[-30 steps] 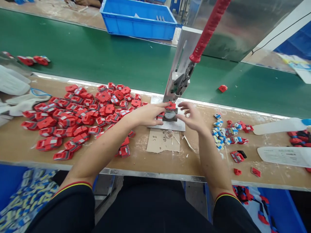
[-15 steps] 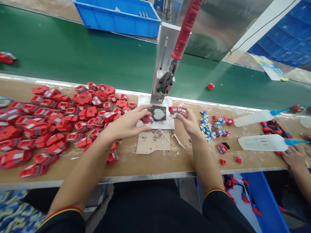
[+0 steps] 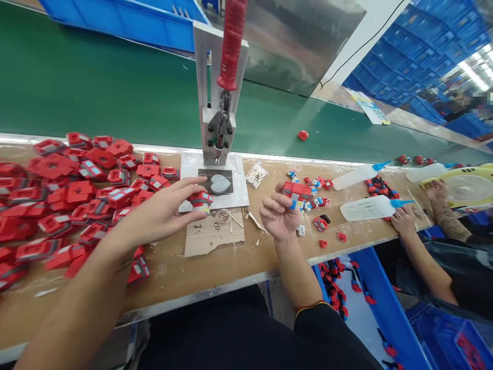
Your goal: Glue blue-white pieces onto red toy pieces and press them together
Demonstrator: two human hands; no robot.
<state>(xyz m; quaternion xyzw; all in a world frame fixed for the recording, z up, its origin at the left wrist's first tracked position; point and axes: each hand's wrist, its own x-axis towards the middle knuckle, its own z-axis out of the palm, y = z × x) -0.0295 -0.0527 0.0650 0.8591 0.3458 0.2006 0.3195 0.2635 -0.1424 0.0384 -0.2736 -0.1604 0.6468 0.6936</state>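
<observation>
My left hand (image 3: 165,210) holds a small red toy vehicle part (image 3: 201,200) with a white and yellow underside, pinched between thumb and fingers at the front of the press. In my right hand (image 3: 283,218), a red toy vehicle body (image 3: 297,191) with grey detail and a blue and white piece under it is raised above the table, gripped by the fingers with the palm turned up. Between the hands stands a hand press (image 3: 219,118) with a red lever handle (image 3: 232,46). A heart-shaped grey pad (image 3: 221,184) lies on its base plate.
Many red toy bodies (image 3: 57,205) are heaped on the left. Cardboard (image 3: 211,239) with tiny parts lies before the press. Blue-white pieces (image 3: 314,203) and glue bottles (image 3: 364,208) lie right. Beyond is a green belt (image 3: 115,87). Co-workers' hands (image 3: 403,220) appear at far right.
The view has swung to the right. My right hand has turned palm up and moved right, away from the press, with its toy vehicle body. My left hand keeps its part near the press.
</observation>
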